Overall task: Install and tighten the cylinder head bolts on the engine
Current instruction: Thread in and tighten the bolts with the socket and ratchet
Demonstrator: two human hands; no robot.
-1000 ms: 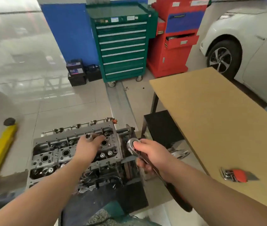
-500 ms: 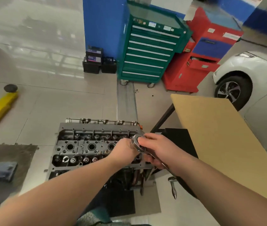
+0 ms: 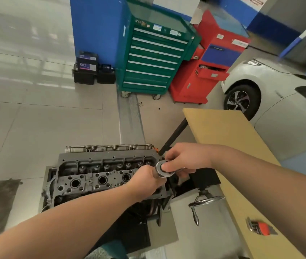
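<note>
Fingers of both hands (image 3: 184,161) grip the ratchet (image 3: 161,168).

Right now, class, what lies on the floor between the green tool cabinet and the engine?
In the head view, only bare tiles and a grey metal strip separate green tool cabinet from engine.

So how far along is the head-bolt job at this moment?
Done: the cylinder head sits on the engine. In hand: the right hand holds the ratchet at the head's right end, and the left hand grips just below its head. Left: the bolts themselves are hidden, so the number tightened cannot be told.
</note>
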